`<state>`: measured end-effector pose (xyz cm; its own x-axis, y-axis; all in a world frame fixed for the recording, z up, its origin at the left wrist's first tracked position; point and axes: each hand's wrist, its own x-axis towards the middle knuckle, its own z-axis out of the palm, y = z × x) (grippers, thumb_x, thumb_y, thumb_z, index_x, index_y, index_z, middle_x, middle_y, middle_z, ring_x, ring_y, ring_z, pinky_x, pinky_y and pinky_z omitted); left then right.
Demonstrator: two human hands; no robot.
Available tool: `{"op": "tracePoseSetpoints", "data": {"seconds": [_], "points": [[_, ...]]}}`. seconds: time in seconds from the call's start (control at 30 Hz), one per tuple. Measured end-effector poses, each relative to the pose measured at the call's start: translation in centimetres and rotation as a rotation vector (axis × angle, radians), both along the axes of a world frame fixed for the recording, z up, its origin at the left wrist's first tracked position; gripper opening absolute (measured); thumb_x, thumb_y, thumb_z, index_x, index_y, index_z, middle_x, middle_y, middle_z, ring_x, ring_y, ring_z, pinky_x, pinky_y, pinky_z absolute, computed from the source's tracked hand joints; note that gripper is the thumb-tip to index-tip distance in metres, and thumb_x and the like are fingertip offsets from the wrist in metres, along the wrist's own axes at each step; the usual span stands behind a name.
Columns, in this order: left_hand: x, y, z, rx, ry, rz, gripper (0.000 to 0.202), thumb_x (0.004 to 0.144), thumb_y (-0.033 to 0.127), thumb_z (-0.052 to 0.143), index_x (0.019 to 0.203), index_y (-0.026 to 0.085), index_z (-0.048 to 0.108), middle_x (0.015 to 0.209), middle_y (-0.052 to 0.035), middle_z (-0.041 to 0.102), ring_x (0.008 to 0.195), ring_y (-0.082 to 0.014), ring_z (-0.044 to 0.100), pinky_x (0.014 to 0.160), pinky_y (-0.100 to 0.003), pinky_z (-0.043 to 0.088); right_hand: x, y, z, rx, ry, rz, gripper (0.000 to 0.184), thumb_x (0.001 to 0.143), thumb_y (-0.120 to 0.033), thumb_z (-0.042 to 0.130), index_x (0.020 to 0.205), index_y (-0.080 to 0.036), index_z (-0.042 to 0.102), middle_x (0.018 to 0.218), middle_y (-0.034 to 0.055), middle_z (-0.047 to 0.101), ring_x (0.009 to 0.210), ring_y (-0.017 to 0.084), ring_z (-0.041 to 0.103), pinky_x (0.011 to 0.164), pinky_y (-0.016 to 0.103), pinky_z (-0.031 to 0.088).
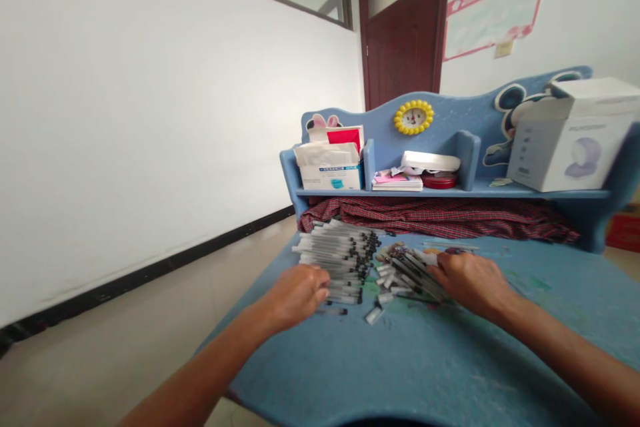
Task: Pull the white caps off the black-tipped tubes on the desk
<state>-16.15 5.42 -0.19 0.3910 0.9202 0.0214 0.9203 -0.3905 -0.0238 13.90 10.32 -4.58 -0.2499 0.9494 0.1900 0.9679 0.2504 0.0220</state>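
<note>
On the blue table, my left hand (300,292) is curled closed at the near-left side of a stack of clear pens with black tips (333,250). Its fingertips touch or cover the ends of the lowest pens; whether it grips one is hidden. One single pen (334,311) lies just below that hand. Over on the right, my right hand (470,280) has its fingers drawn together at the edge of a mixed heap of dark pens (417,273). What sits between those fingers is hard to make out. Whitish pen caps (385,277) lie loose between the two groups, with one cap (373,315) nearest me.
Behind the pens a red plaid cloth (440,217) lies bunched under a blue shelf (480,193). The shelf holds a mask box (330,170), papers (397,181), a red tin (440,181) and a large white box (570,137). A white wall (150,100) stands to the left.
</note>
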Motion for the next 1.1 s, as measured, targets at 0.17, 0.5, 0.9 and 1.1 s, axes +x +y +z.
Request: {"op": "tracePoseSetpoints", "data": {"seconds": [0.17, 0.5, 0.9, 1.1], "points": [[-2.1, -2.4, -1.1, -0.047, 0.064, 0.030, 0.007, 0.077, 0.018, 0.055, 0.079, 0.019, 0.062, 0.085, -0.0049, 0.063, 0.081, -0.0211, 0.061, 0.072, -0.028, 0.044, -0.5, -0.4, -0.5, 0.057, -0.002, 0.054, 0.034, 0.089, -0.037, 0.037, 0.085, -0.019, 0.065, 0.072, 0.0118, 0.070, 0.071, 0.027, 0.068, 0.054, 0.027, 0.039], [-1.5, -2.6, -1.0, -0.081, 0.090, -0.020, 0.009, 0.079, 0.015, 0.051, 0.074, 0.017, 0.058, 0.086, -0.0050, 0.059, 0.081, -0.0198, 0.059, 0.073, -0.028, 0.044, -0.8, -1.4, -0.2, 0.005, 0.230, 0.241, 0.030, 0.089, -0.035, 0.041, 0.078, -0.019, 0.064, 0.069, 0.0063, 0.066, 0.062, 0.018, 0.062, 0.054, 0.026, 0.032], [7.4, 0.9, 0.8, 0.065, -0.196, -0.333, 0.010, 0.084, 0.017, 0.045, 0.077, 0.017, 0.052, 0.077, -0.0008, 0.057, 0.069, -0.0136, 0.053, 0.062, -0.022, 0.036, -1.0, -0.8, 0.0, -0.470, 1.063, 0.388, 0.048, 0.084, -0.061, 0.040, 0.061, -0.019, 0.043, 0.039, -0.0062, 0.043, 0.030, 0.005, 0.032, 0.032, 0.017, 0.021], [9.0, 4.3, -0.2, 0.082, -0.364, -0.331, 0.014, 0.090, 0.024, 0.043, 0.088, 0.018, 0.056, 0.079, -0.0012, 0.061, 0.074, -0.0145, 0.057, 0.068, -0.022, 0.039, 1.5, 1.0, 0.0, -0.526, 1.294, 0.340, 0.046, 0.078, -0.061, 0.049, 0.067, -0.017, 0.050, 0.039, -0.0048, 0.052, 0.027, 0.007, 0.039, 0.030, 0.017, 0.028]]}}
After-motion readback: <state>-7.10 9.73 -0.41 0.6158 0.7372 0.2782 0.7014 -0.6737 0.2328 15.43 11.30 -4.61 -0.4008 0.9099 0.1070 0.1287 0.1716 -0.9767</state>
